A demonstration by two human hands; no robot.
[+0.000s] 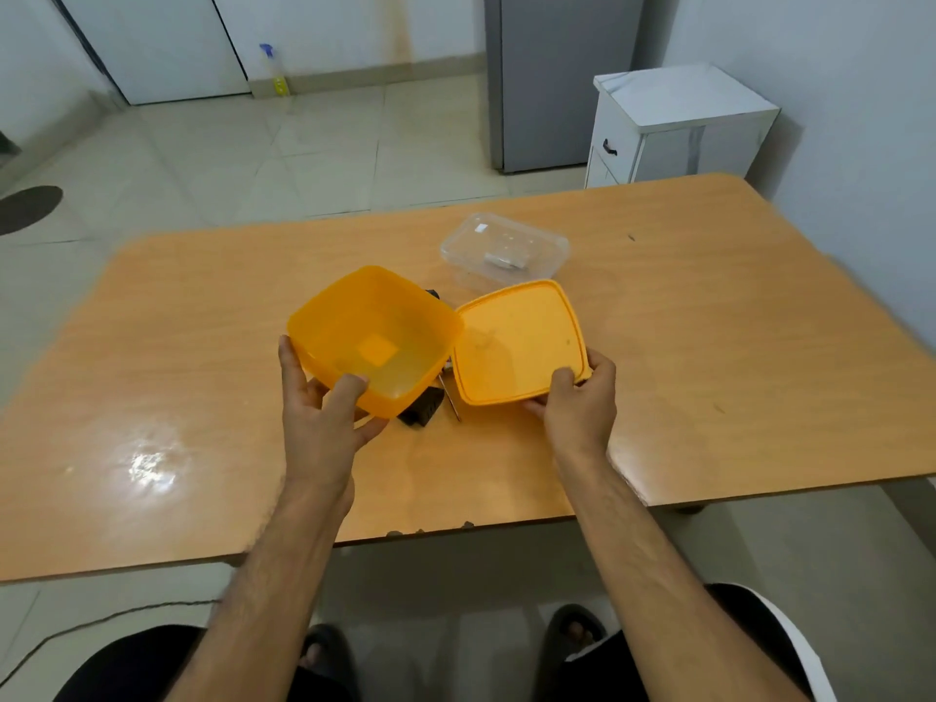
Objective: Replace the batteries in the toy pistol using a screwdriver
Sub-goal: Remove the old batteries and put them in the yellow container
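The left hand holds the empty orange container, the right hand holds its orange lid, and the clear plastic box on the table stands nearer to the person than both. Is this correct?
Not quite. In the head view the clear plastic box stands farther from the person, behind the orange lid in the right hand. The left hand does hold the empty orange container.

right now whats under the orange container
Under the orange container, a black object and a thin metal rod poke out on the table; the rest is covered.

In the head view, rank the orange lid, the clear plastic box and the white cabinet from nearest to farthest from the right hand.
From the right hand:
1. Orange lid, pinched at its near edge by this hand.
2. Clear plastic box, on the table just beyond the lid.
3. White cabinet, on the floor past the table's far edge.
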